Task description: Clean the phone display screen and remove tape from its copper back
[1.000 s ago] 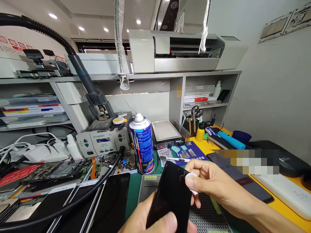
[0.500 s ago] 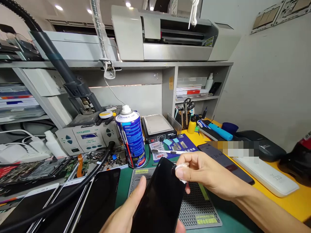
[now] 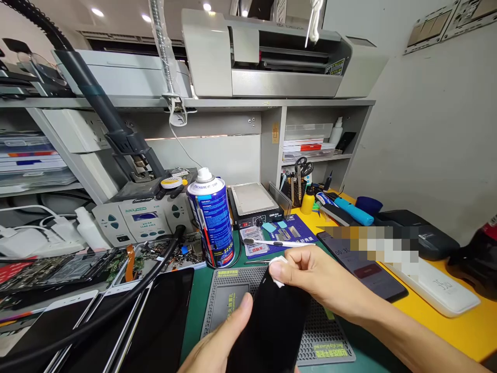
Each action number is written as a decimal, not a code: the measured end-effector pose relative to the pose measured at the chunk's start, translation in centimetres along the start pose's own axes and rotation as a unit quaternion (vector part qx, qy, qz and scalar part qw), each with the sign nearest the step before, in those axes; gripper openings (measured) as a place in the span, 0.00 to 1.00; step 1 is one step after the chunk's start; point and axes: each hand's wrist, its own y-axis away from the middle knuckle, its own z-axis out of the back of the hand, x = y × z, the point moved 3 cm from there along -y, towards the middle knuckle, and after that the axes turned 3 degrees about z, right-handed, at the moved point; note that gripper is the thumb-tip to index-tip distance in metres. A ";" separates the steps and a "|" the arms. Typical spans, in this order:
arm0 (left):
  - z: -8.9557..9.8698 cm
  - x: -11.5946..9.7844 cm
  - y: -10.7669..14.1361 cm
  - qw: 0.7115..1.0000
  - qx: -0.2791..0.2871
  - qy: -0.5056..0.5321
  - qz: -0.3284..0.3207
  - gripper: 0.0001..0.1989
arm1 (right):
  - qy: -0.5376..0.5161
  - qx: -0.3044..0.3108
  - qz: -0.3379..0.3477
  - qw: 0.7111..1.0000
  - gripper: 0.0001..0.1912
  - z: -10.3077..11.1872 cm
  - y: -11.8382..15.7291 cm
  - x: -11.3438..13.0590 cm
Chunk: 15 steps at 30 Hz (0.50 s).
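Note:
A black phone (image 3: 272, 326) is tilted above the grey perforated mat (image 3: 326, 336), its dark screen facing up. My left hand (image 3: 221, 339) holds it by the left edge, thumb along the side and the other fingers mostly hidden beneath. Between the thumb and fingers of my right hand (image 3: 303, 269) is a small white cloth (image 3: 277, 269), pressed on the phone's top end near the corner. The fingertips under the cloth are hidden.
A blue spray can (image 3: 213, 220) stands behind the mat. On the left lie several phone screens (image 3: 163, 316) under a black hose (image 3: 128, 305). A lit phone (image 3: 363, 267) and a white power bank (image 3: 435, 285) lie to the right.
My right hand has moved the white cloth left, from the phone's right edge to its top end. My left hand and the phone have shifted slightly right.

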 end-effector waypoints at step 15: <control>-0.5 -0.2 -0.2 0.999 -0.013 -0.044 0.023 0.47 | -0.008 -0.004 0.010 1.000 0.25 -0.2 -0.4 0.3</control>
